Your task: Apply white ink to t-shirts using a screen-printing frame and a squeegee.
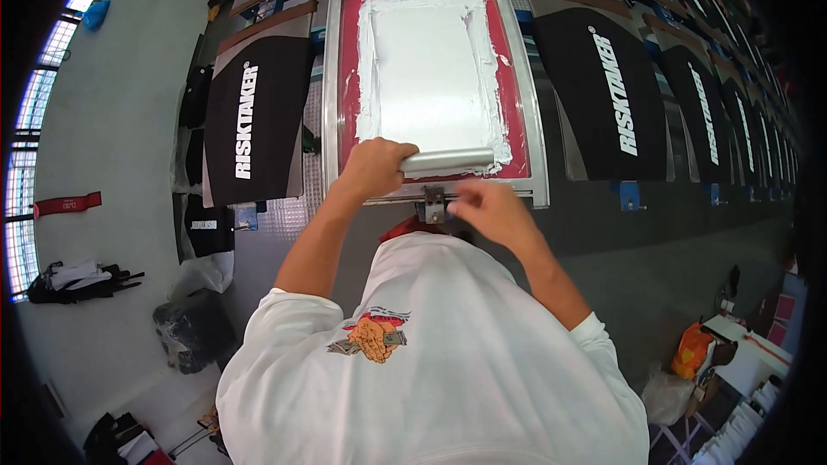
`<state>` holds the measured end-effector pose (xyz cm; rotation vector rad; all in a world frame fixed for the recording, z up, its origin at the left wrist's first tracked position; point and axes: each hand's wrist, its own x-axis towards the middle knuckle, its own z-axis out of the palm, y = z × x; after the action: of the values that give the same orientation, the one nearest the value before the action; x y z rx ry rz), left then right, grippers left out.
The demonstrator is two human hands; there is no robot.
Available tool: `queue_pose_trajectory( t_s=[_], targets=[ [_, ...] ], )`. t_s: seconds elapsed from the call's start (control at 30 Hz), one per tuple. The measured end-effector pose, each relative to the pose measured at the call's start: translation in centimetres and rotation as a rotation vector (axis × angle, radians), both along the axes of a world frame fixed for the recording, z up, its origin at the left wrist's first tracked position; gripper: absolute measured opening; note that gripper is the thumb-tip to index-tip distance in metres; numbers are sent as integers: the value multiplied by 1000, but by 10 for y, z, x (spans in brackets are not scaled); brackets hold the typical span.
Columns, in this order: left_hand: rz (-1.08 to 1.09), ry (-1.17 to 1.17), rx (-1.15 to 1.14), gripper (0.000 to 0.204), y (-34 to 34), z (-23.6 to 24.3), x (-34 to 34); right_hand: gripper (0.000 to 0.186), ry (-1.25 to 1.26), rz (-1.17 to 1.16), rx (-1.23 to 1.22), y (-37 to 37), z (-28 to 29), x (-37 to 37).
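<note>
My left hand (376,165) is closed on the end of a silver squeegee (444,159), which lies across the lower edge of a framed screen (329,95). A white layer of thick ink (422,65) covers the middle of the screen, inside a red border. My right hand (474,205) is at the lower frame edge, just right of a dark metal clamp (434,205); its fingers are bent and blurred, and I cannot tell whether they touch the clamp or hold anything.
Platens with black printed fabric pieces flank the screen (269,120) (594,95) and continue to the right (689,112). Blue brackets (629,196) hang along their front edge. A wrapped dark bundle (189,336) sits on the floor at left, an orange bag (693,349) at lower right.
</note>
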<state>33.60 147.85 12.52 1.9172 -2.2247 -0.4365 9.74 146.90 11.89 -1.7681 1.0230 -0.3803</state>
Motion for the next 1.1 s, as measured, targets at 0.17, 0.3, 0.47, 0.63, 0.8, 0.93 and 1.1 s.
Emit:
queue_pose_trajectory(
  t_s=[0.17,0.3,0.47,0.63,0.8,0.93,1.1],
  targets=[
    [30,-23,119,35,-11,2,-4,35,269,97,-902,-63,-3,18],
    [117,-175,-124,23,33,-22,15,3,407,182,-731,-49,-39,13],
    [95,34,-472,23,-9,-64,35,6,273,-1,-1075,-89,-65,33],
    [78,-210,-596,17,-236,-75,114,14,406,-52,-1137,-307,-58,99],
    [144,-237,-197,19,-280,12,111,18,689,102,-826,-353,5,112],
    [-5,-198,-80,18,-110,1,83,16,587,214,-580,-189,-6,62],
    [125,149,-247,19,10,-47,12,23,372,79,-621,-75,-36,10]
  ],
)
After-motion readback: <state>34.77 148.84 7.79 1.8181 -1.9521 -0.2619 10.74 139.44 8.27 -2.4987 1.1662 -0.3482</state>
